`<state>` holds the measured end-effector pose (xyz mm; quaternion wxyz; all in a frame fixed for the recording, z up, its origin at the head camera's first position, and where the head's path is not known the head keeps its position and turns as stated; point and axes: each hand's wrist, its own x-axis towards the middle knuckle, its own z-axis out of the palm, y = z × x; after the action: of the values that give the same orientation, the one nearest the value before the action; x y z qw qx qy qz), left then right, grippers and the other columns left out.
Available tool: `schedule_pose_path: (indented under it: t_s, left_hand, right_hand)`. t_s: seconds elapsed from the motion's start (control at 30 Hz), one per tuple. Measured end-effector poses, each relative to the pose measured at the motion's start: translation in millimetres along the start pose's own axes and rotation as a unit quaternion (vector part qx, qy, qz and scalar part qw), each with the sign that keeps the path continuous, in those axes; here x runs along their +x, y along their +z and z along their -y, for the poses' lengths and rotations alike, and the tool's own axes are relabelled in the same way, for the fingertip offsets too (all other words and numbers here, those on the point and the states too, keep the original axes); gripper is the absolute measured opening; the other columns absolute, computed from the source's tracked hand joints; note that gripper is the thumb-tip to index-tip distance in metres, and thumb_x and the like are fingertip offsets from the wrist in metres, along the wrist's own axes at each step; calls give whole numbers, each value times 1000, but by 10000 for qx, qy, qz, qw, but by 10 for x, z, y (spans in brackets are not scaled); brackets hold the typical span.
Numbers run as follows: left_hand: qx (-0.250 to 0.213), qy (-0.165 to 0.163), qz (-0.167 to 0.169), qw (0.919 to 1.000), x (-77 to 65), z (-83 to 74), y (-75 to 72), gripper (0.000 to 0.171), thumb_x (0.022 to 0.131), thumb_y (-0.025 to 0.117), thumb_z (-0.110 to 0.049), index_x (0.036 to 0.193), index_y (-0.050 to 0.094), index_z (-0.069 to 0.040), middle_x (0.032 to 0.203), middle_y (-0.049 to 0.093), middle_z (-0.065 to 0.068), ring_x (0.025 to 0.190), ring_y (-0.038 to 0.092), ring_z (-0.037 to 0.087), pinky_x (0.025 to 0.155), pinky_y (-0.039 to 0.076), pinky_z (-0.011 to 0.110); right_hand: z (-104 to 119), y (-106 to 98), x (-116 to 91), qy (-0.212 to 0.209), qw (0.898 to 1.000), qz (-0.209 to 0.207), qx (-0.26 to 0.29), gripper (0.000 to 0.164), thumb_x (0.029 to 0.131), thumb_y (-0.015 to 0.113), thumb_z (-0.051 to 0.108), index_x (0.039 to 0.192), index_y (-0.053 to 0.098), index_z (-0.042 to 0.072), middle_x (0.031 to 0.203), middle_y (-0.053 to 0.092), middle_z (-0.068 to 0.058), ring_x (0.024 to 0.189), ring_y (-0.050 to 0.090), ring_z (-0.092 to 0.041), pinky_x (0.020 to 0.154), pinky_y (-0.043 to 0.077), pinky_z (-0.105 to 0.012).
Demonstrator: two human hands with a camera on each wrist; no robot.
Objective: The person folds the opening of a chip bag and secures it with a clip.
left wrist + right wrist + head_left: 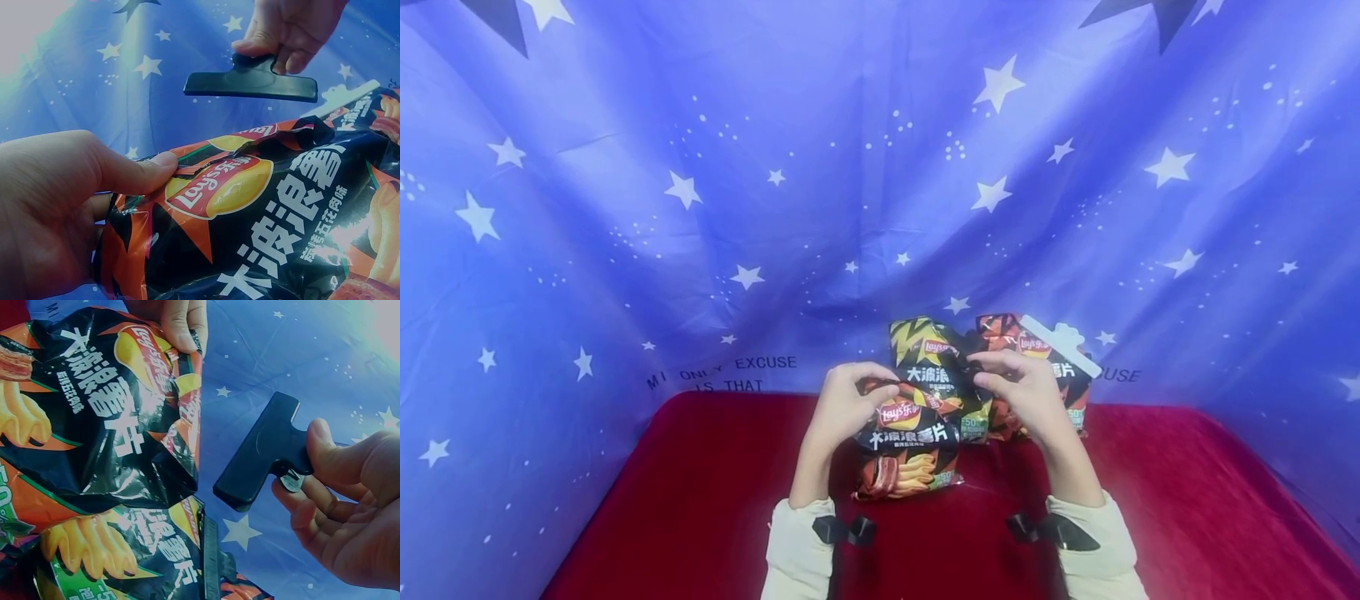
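Note:
My left hand (pixel 848 404) pinches the top corner of a black and orange potato chip bag (pixel 906 454), thumb in front. The bag's top edge is folded over, as the left wrist view shows along the crease by the printed logo. My right hand (pixel 1026 392) holds a black bag clip (pixel 262 450) by its handles, between thumb and fingers. In the left wrist view the clip (pixel 250 81) hangs just beyond the folded top, apart from the bag. The right wrist view shows a gap between the clip's long bar and the bag.
Behind the front bag stands a yellow-green chip bag (pixel 910 343) with another black clip (pixel 210 559) across its top. To its right is a red-orange chip bag (pixel 996 327) with a white clip (pixel 1060 343). A red cloth (pixel 715 500) covers the table; a starry blue curtain (pixel 865 167) hangs behind.

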<state>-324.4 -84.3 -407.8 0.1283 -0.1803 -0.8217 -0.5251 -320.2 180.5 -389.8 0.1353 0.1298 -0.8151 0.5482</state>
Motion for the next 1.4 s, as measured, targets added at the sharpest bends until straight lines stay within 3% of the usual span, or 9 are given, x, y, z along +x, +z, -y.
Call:
schedule_pose_path:
  t_s: [0.1,0.33,0.53,0.73,0.9,1.1,1.4]
  left_hand:
    - [0,14,0,10000,7,-1,0,11,86,79,-5,95,81,-10,96,79,4,89,70,17,82,57,36]
    - [0,-30,9,10000,2,9,3,10,87,79,-7,95,81,-13,96,78,3,89,69,16,81,58,36]
    - [-17,-45,11,10000,-1,28,2,10,87,79,-8,95,81,-14,96,78,2,88,69,15,80,58,36]
    - [-52,-29,17,10000,4,25,-2,10,86,80,-7,94,81,-13,95,78,3,86,69,14,78,59,34]
    - [-76,-17,44,10000,4,14,-2,10,86,79,-7,94,81,-13,95,78,3,85,69,14,78,59,33]
    - [-61,19,70,10000,1,7,-3,10,87,79,-6,96,80,-9,95,78,3,86,68,15,78,58,34]
    - [-50,14,83,10000,-1,0,3,11,87,79,-6,94,81,-15,93,78,1,83,67,13,76,57,33]
  right_hand:
    - [19,26,-9,-166,9998,-52,-46,29,86,76,-1,115,74,-4,113,74,-23,85,64,2,74,52,-17]
    - [33,64,-21,-534,9984,-176,-105,26,83,77,-4,110,76,-3,104,74,-24,80,59,0,72,49,-17]
    - [13,90,-22,-490,9976,-394,-298,25,82,78,-3,107,78,-1,103,75,-22,77,58,-1,69,47,-17]
    - [9,151,-15,-518,9969,-564,-157,23,81,78,-6,103,79,-2,94,74,-21,74,56,-5,67,46,-18]
    - [-11,202,-10,-530,9969,-536,-214,23,79,78,-8,101,79,-1,83,70,-19,71,51,-7,65,43,-19]
    - [-10,241,-7,-615,9965,-487,-286,22,79,77,-9,100,79,-3,90,75,-19,75,56,-4,68,46,-16]
    - [3,290,-14,-522,9974,-448,-223,20,78,78,-7,97,80,0,84,73,-17,70,52,-8,64,43,-19]
